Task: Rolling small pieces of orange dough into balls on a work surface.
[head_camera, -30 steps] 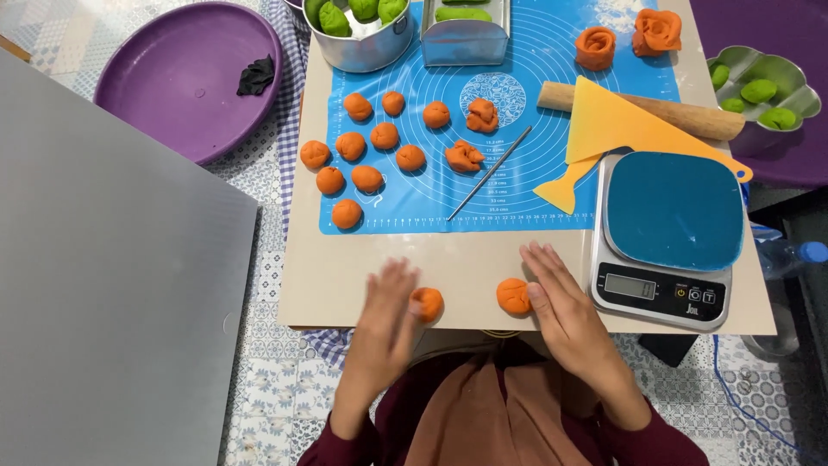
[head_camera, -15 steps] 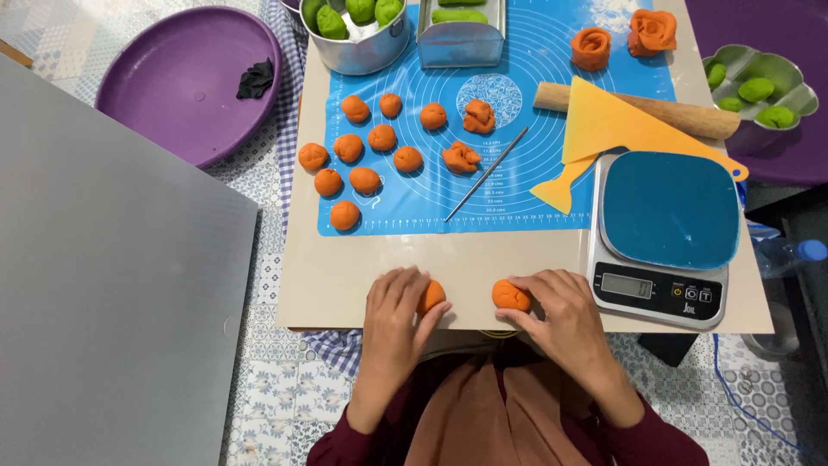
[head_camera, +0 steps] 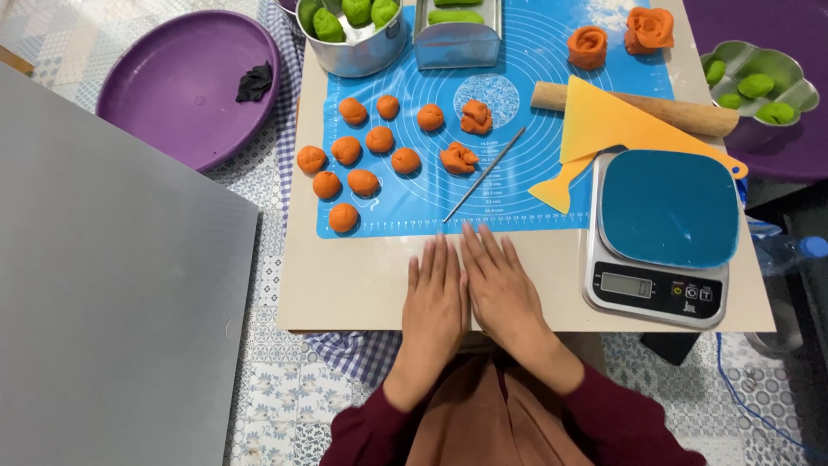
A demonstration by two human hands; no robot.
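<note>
While both lie flat, palms down and fingers spread, the left hand (head_camera: pixel 435 302) and right hand (head_camera: pixel 500 289) touch side by side on the desk (head_camera: pixel 345 285); any dough beneath them is hidden, and the orange dough balls (head_camera: pixel 362 160) sit on the blue mat (head_camera: pixel 535 194) just beyond.

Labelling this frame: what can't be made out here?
Head view only:
- Under the left hand and right hand: flat on the table, hiding anything beneath.
- Scale display: too small.
- Steel pot and tin: cut by the top edge.
</note>
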